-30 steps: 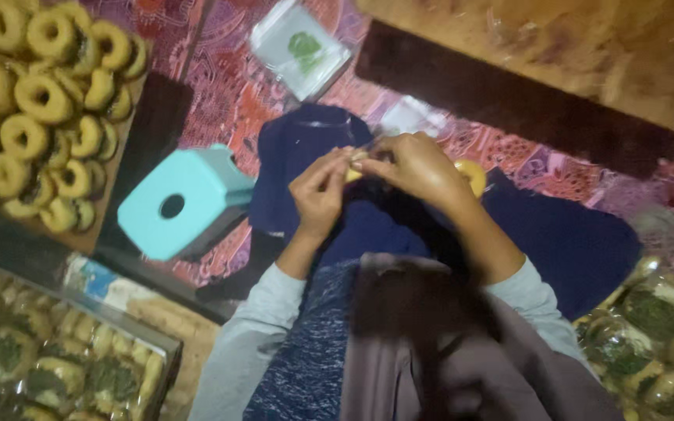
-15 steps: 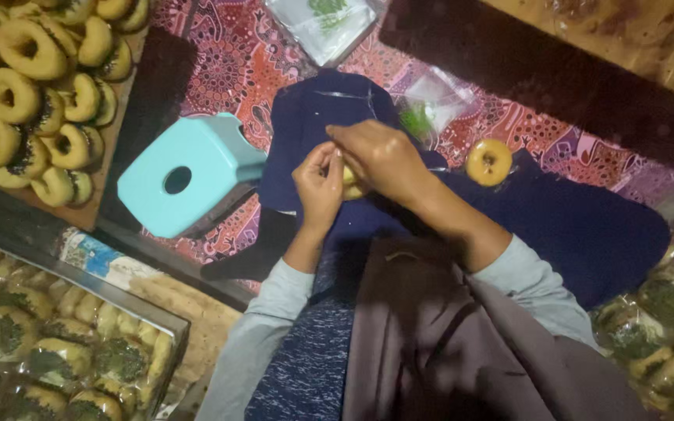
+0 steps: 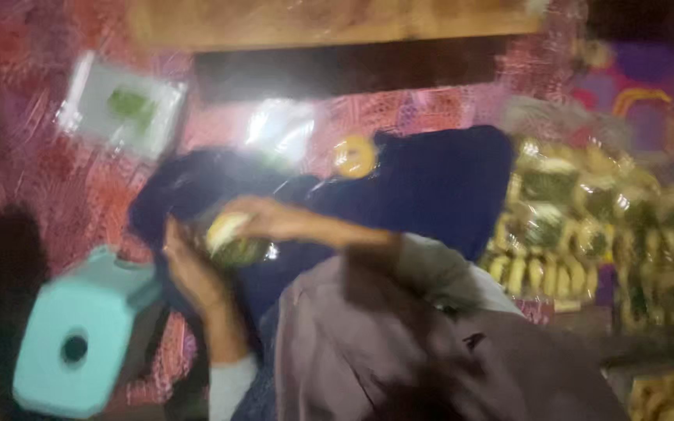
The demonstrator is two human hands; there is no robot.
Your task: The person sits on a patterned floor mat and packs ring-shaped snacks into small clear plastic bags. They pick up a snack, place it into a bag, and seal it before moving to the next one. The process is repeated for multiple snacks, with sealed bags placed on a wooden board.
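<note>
Pinching 1 small yellow-green wrapped snack between left hand and right hand, close over dark blue cloth lap, beside turquoise plastic stool, presumably for steadiness.

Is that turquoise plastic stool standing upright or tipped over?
Tipped. The turquoise stool lies on its side beside the left hand; its seat with the round hole faces the camera.

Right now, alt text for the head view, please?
Blurred view down at a person's two hands: the left hand and right hand together hold a small yellow-green wrapped item over dark blue cloth. A turquoise plastic stool stands at lower left, packed snacks at right.
</note>
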